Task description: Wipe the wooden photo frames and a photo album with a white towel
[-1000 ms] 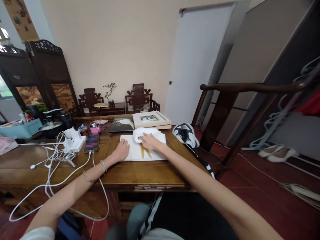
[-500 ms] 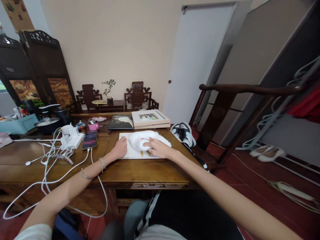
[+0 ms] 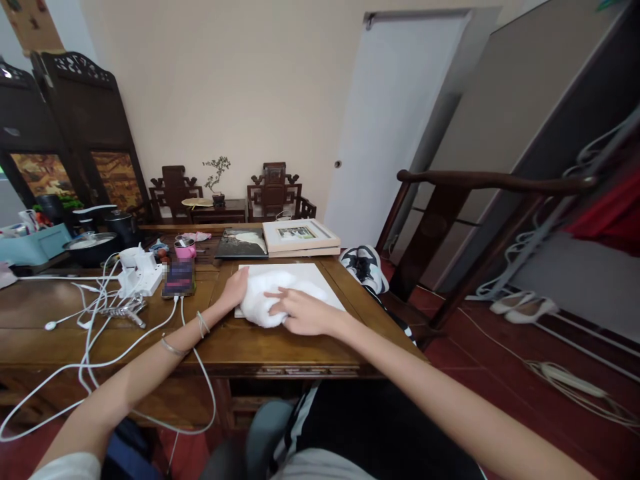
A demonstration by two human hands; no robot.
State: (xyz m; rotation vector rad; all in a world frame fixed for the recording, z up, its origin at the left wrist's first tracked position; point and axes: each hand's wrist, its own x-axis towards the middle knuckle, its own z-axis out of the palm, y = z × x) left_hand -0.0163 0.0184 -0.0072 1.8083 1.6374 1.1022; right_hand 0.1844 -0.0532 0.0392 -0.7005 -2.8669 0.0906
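A fluffy white cloth lies bunched on a flat white board on the wooden table. My right hand presses down into the cloth, its fingers sunk in the pile and gripping it near the board's front edge. At the board's left edge rests my left hand, with its fingers stretched along the side, touching the board and close to the cloth. Some of the left fingertips are hard to make out. The cloth covers much of the board's front left part.
Behind the board are a dark picture panel and stacked pale frames. To the left sit a phone, a white power strip with tangled cables and a pink cup. A wooden chair stands at right.
My right hand has pulled the cloth toward me and to the left, baring the board's far part. My left hand has shifted slightly left, to the board's edge.
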